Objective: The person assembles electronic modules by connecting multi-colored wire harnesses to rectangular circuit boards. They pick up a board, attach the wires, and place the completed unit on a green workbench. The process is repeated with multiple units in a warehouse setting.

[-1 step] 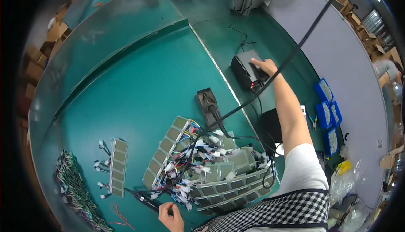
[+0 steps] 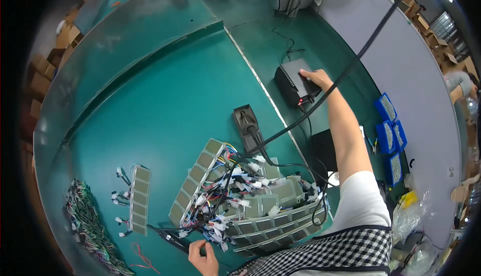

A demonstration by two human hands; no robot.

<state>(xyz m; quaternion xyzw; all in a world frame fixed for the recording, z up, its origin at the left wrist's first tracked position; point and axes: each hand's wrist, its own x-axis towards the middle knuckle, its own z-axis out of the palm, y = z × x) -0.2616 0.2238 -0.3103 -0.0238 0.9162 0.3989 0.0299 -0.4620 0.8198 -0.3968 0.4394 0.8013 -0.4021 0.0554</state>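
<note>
Black box (image 2: 293, 83) sits far out under the flat right hand (image 2: 314, 78), while the left hand (image 2: 203, 257) grips a black tool (image 2: 173, 240) close in.

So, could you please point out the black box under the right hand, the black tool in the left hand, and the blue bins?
Black box (image 2: 292, 82), head view: on its grey top face.
Black tool (image 2: 175, 240), head view: on its shaft left of the fingers.
Blue bins (image 2: 387, 108), head view: on the farthest bin.

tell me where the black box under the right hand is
In the head view the black box sits upper right on the green table, under the right hand, beyond the soldering iron stand.
</note>
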